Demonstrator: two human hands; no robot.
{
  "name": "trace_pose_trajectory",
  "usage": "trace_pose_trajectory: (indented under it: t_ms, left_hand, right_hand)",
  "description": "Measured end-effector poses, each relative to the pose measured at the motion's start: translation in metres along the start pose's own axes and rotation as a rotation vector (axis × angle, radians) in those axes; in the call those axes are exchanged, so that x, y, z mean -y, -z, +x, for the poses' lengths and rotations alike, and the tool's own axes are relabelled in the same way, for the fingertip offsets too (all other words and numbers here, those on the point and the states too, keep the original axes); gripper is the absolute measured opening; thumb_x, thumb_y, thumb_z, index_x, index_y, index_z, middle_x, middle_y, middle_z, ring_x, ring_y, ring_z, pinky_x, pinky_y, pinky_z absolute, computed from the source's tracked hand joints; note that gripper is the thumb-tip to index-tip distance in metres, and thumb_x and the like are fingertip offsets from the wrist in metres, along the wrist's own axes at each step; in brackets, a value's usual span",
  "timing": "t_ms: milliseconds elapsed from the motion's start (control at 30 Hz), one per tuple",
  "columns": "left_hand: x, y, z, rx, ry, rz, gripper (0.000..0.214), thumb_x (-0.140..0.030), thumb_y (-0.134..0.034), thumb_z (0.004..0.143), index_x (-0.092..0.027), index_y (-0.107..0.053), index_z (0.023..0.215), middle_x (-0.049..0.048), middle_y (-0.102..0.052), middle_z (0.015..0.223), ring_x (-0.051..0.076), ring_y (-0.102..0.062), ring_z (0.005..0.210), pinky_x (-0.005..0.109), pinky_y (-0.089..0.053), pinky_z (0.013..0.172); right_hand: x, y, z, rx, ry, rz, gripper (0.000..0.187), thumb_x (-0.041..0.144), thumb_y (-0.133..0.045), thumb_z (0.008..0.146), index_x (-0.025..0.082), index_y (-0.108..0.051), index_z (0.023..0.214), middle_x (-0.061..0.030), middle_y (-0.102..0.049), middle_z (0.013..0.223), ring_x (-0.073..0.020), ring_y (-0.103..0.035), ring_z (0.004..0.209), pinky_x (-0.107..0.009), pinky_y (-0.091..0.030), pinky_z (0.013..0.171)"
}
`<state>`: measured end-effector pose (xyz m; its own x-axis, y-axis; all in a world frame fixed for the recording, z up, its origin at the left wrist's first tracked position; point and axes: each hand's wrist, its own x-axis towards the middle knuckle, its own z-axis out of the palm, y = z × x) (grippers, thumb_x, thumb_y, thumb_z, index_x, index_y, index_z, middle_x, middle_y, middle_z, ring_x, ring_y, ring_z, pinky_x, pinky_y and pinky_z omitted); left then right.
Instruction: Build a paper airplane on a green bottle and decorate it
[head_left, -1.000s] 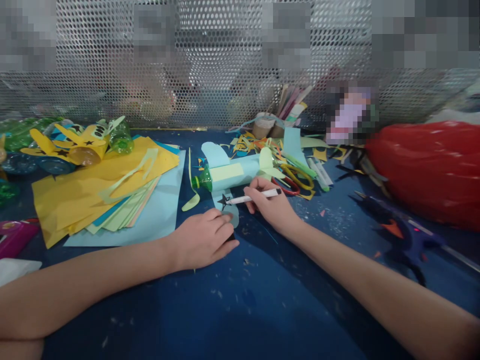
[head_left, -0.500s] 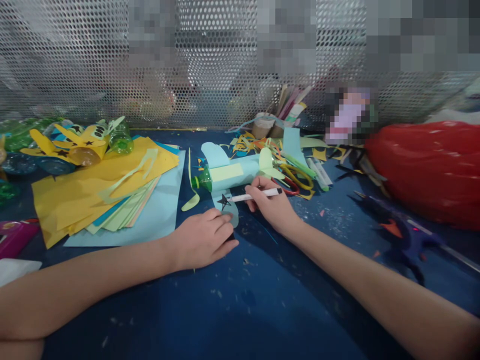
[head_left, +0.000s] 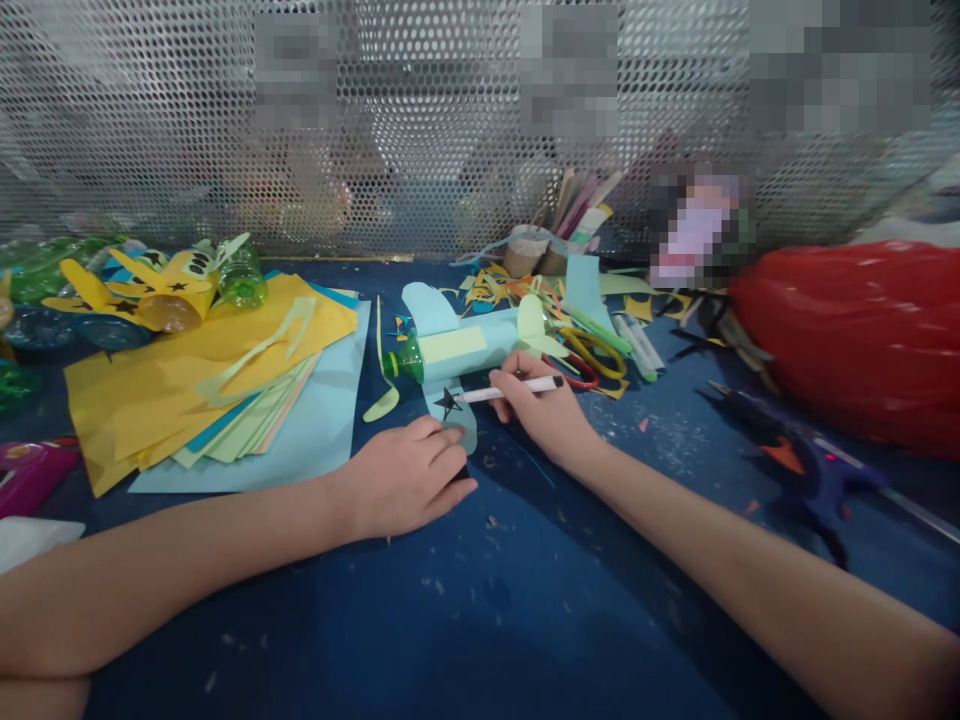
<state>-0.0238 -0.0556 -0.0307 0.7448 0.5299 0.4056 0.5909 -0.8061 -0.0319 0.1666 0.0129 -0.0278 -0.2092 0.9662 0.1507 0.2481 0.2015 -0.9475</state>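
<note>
My right hand (head_left: 536, 400) is closed around a white marker (head_left: 510, 388) with a black end. The marker's tip touches a black star (head_left: 448, 402) drawn on the light blue paper wing (head_left: 469, 440). That wing sticks out towards me from a green bottle (head_left: 405, 360) wrapped in light blue paper (head_left: 491, 338), with a pale green strip along its side. My left hand (head_left: 416, 475) lies palm down, its slightly bent fingers apart and resting on the wing's near left edge. Pale green tail pieces (head_left: 532, 322) stand at the bottle's far right end.
Yellow paper sheets (head_left: 180, 370) and other coloured sheets lie at left, below a yellow paper-covered bottle (head_left: 180, 290). Scissors (head_left: 600, 365) and paper scraps (head_left: 502, 288) are beyond the right hand. A blue glue gun (head_left: 825, 465) and a red bulky thing (head_left: 862, 340) are at right.
The marker has shifted very slightly at the star. Both hands and the bottle stay practically where they were.
</note>
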Motion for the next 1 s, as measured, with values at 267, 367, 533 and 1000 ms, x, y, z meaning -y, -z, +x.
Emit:
trace_pose_trajectory:
  t_ms: [267, 367, 533, 1000]
  left_hand:
    - [0.001, 0.001, 0.0, 0.008, 0.004, 0.007, 0.044, -0.037, -0.031, 0.1, -0.012, -0.064, 0.086, 0.0134, -0.07, 0.107, 0.023, -0.063, 0.09, 0.034, -0.054, 0.079]
    - [0.001, 0.001, 0.0, 0.003, -0.001, 0.009, 0.043, -0.037, -0.031, 0.1, -0.012, -0.064, 0.086, 0.0135, -0.07, 0.107, 0.023, -0.063, 0.089, 0.034, -0.054, 0.079]
    - [0.0, 0.001, 0.0, -0.004, -0.005, 0.019, 0.044, -0.036, -0.03, 0.101, -0.012, -0.064, 0.086, 0.0131, -0.07, 0.106, 0.023, -0.063, 0.088, 0.033, -0.053, 0.08]
    - [0.001, 0.001, 0.0, 0.006, -0.005, 0.012, 0.043, -0.037, -0.03, 0.101, -0.012, -0.062, 0.086, 0.013, -0.071, 0.104, 0.022, -0.063, 0.087, 0.033, -0.053, 0.079]
  right_hand:
    - [-0.002, 0.0, 0.0, -0.006, 0.005, 0.033, 0.028, 0.018, -0.053, 0.082, 0.023, -0.039, 0.059, 0.007, -0.048, 0.04, -0.0104, -0.043, 0.043, -0.027, -0.035, 0.052]
    - [-0.002, 0.0, -0.001, -0.012, 0.004, 0.051, 0.027, 0.017, -0.053, 0.082, 0.023, -0.039, 0.059, 0.0078, -0.047, 0.039, -0.01, -0.042, 0.042, -0.026, -0.036, 0.052]
    - [-0.007, 0.0, 0.002, -0.021, 0.019, 0.096, 0.026, 0.017, -0.054, 0.081, 0.023, -0.041, 0.06, 0.0081, -0.049, 0.039, -0.0093, -0.043, 0.041, -0.025, -0.035, 0.05]
    - [-0.004, 0.0, 0.0, 0.065, 0.009, 0.121, 0.027, 0.021, -0.056, 0.081, 0.023, -0.038, 0.061, 0.0081, -0.047, 0.039, -0.0089, -0.039, 0.04, -0.025, -0.031, 0.048]
